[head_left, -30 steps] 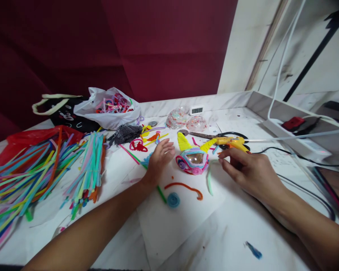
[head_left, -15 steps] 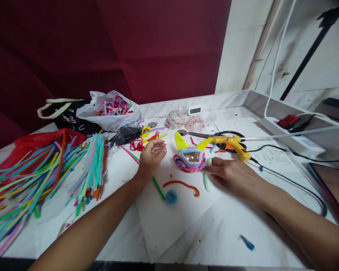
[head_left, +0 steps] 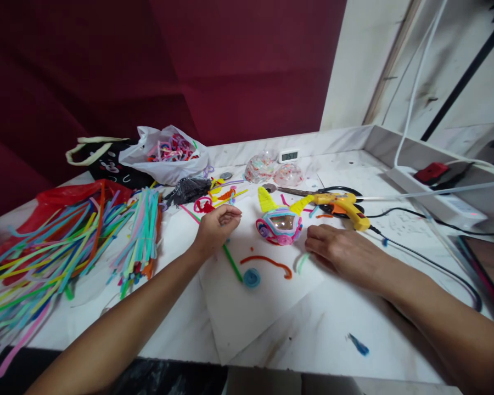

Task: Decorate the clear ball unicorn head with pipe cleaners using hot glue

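Observation:
My left hand (head_left: 216, 227) rests on its side on the white paper sheet (head_left: 239, 312) with the fingers curled in; what they hold, if anything, is hidden. Just to its right lies a pink and blue pipe-cleaner craft piece (head_left: 280, 225) with two yellow horns. My right hand (head_left: 337, 249) lies low on the table right of that piece, fingers closed over the end of a pale green pipe cleaner (head_left: 302, 263). An orange pipe cleaner (head_left: 267, 260), a blue coil (head_left: 252, 277) and a green pipe cleaner (head_left: 231, 262) lie between my hands.
A yellow glue gun (head_left: 348, 207) and scissors (head_left: 296, 192) lie behind my right hand, their cords running right. A big pile of coloured pipe cleaners (head_left: 86, 236) covers the left. A white plastic bag (head_left: 164, 159), a small clock (head_left: 288, 156) and a power strip (head_left: 436, 203) stand further back.
My right hand has slid from beside the glue gun toward me, dragging the pale green pipe cleaner. My left hand has drawn back slightly and curled its fingers in.

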The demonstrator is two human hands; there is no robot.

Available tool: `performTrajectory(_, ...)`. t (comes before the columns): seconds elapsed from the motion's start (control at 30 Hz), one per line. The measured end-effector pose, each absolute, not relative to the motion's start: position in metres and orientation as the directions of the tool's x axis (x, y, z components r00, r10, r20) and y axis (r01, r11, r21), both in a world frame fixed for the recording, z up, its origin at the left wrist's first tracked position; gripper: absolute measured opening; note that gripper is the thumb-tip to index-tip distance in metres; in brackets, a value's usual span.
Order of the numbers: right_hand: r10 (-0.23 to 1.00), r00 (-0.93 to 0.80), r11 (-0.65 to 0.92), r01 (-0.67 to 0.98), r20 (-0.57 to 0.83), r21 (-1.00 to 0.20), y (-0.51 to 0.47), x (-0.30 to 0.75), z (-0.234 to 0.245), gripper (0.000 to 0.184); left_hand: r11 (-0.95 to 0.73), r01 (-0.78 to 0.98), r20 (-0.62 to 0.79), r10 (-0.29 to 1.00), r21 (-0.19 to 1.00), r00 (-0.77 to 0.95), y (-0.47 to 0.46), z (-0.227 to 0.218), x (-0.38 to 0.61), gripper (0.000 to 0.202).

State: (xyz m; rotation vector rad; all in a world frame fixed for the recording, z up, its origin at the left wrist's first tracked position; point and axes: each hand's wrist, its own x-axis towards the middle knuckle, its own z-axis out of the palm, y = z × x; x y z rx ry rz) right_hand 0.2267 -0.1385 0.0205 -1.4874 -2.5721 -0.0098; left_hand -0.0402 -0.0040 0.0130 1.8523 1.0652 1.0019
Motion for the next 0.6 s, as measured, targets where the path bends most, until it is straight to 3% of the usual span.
performTrajectory(0.17, 0.832, -0.472, 0.533, 0.826, 0.293, -0.183, -0.146, 0.23, 0.037, 0.016, -0.4, 0.327, 0.29, 0.896, 0.856, 0.336, -0.032, 0.031, -0.048, 0.024)
performTrajectory(0.27, 0.788, -0.485, 0.586, 0.78, 0.378, -0.22, -0.153, 0.224, 0.043, 0.015, -0.487, 0.361, 0.304, 0.836, 0.796, 0.457, -0.064, 0.051, -0.043, 0.022)
performTrajectory(0.47, 0.655, -0.576, 0.724, 0.663, 0.489, -0.19, -0.162, 0.207, 0.044, 0.008, -0.503, 0.385, 0.028, 0.634, 0.774, 0.773, -0.113, 0.07, -0.025, 0.031)
performTrajectory(0.6, 0.592, -0.581, 0.76, 0.632, 0.559, -0.148, -0.165, 0.203, 0.043, 0.01, -0.546, 0.386, 0.025, 0.6, 0.744, 0.8, -0.117, 0.065, -0.018, 0.036)
